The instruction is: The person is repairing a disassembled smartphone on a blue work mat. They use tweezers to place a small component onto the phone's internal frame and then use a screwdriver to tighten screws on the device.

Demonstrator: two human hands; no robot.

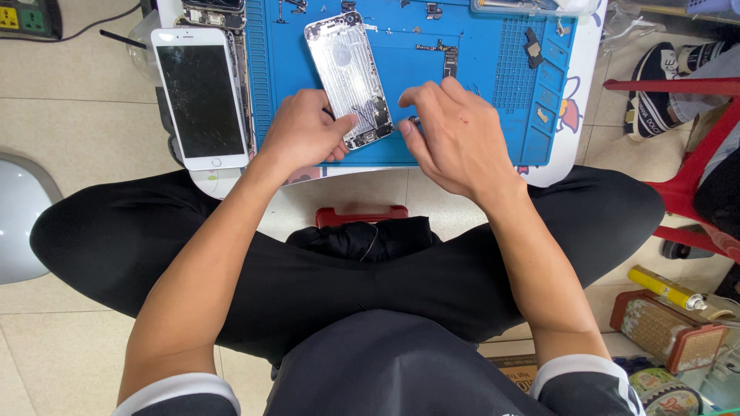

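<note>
Head view: the person is sitting cross-legged on the floor before a low white surface [574,131] carrying a blue work mat [478,92]. An opened phone housing [348,73], silver and emptied of its screen, is lying tilted on the mat near the front edge. The left hand [304,131] is pressing down on the housing's lower end, fingers curled narrow and thumb resting against its side. The right hand [455,131] is pinching a small dark tool tip [414,120] just beside the housing's lower corner; whether it is a driver or tweezers cannot be told. The housing is judged light, stiff, thin-walled and easily scratched; it is best held by its long edges, clear of the exposed internals. A detached screen panel [202,96], its glass cracked, is lying at the surface's left edge and is judged fragile. Small loose parts [533,46] are sitting in the mat's moulded recesses toward the right edge.
</note>
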